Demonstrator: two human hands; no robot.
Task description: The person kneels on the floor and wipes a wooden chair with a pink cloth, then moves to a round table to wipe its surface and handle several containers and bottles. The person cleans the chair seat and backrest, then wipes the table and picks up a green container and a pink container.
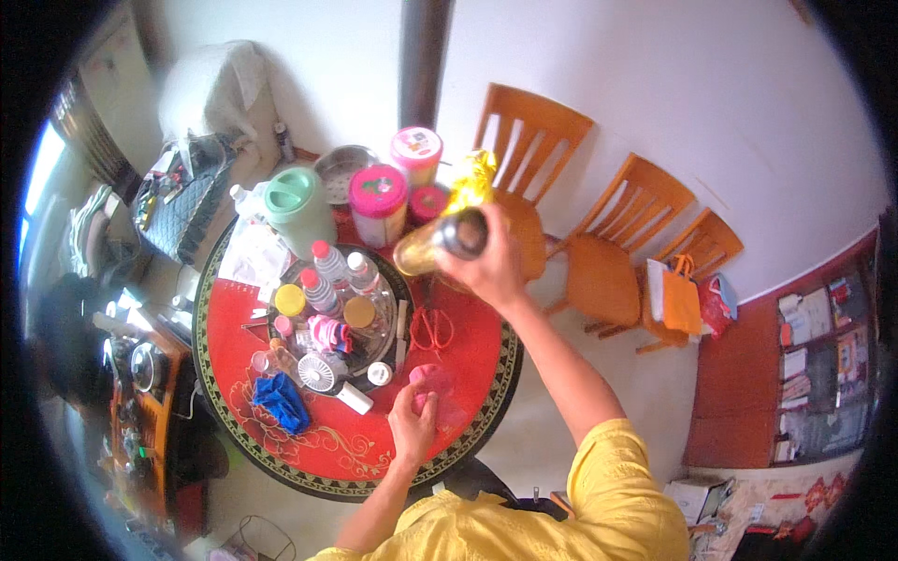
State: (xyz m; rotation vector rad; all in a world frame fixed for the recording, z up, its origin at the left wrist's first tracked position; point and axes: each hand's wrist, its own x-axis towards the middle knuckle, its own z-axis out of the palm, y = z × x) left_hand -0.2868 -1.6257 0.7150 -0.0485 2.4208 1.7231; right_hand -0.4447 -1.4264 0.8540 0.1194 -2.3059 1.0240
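My right hand (494,263) grips a golden-brown bottle (419,252) with a dark, shiny cap. It is held tilted above the table's right side, its cap end up toward the hand. My left hand (414,431), low over the round red table (477,350), pinches a small pink item (423,379) whose kind I cannot tell. Clear plastic seems to lie beside that item. Red-handled scissors (431,329) rest between the two hands. A white-capped jar (379,374) and a white box-like item (355,398) are left of my left hand.
A dark round tray (400,270) carries several bottles and jars. A green lidded canister (298,207), pink-lidded tubs (379,203) and gold foil (476,181) stand toward the back. A small fan (317,372) and blue cloth (282,402) are on the left. Wooden chairs (603,270) line the wall.
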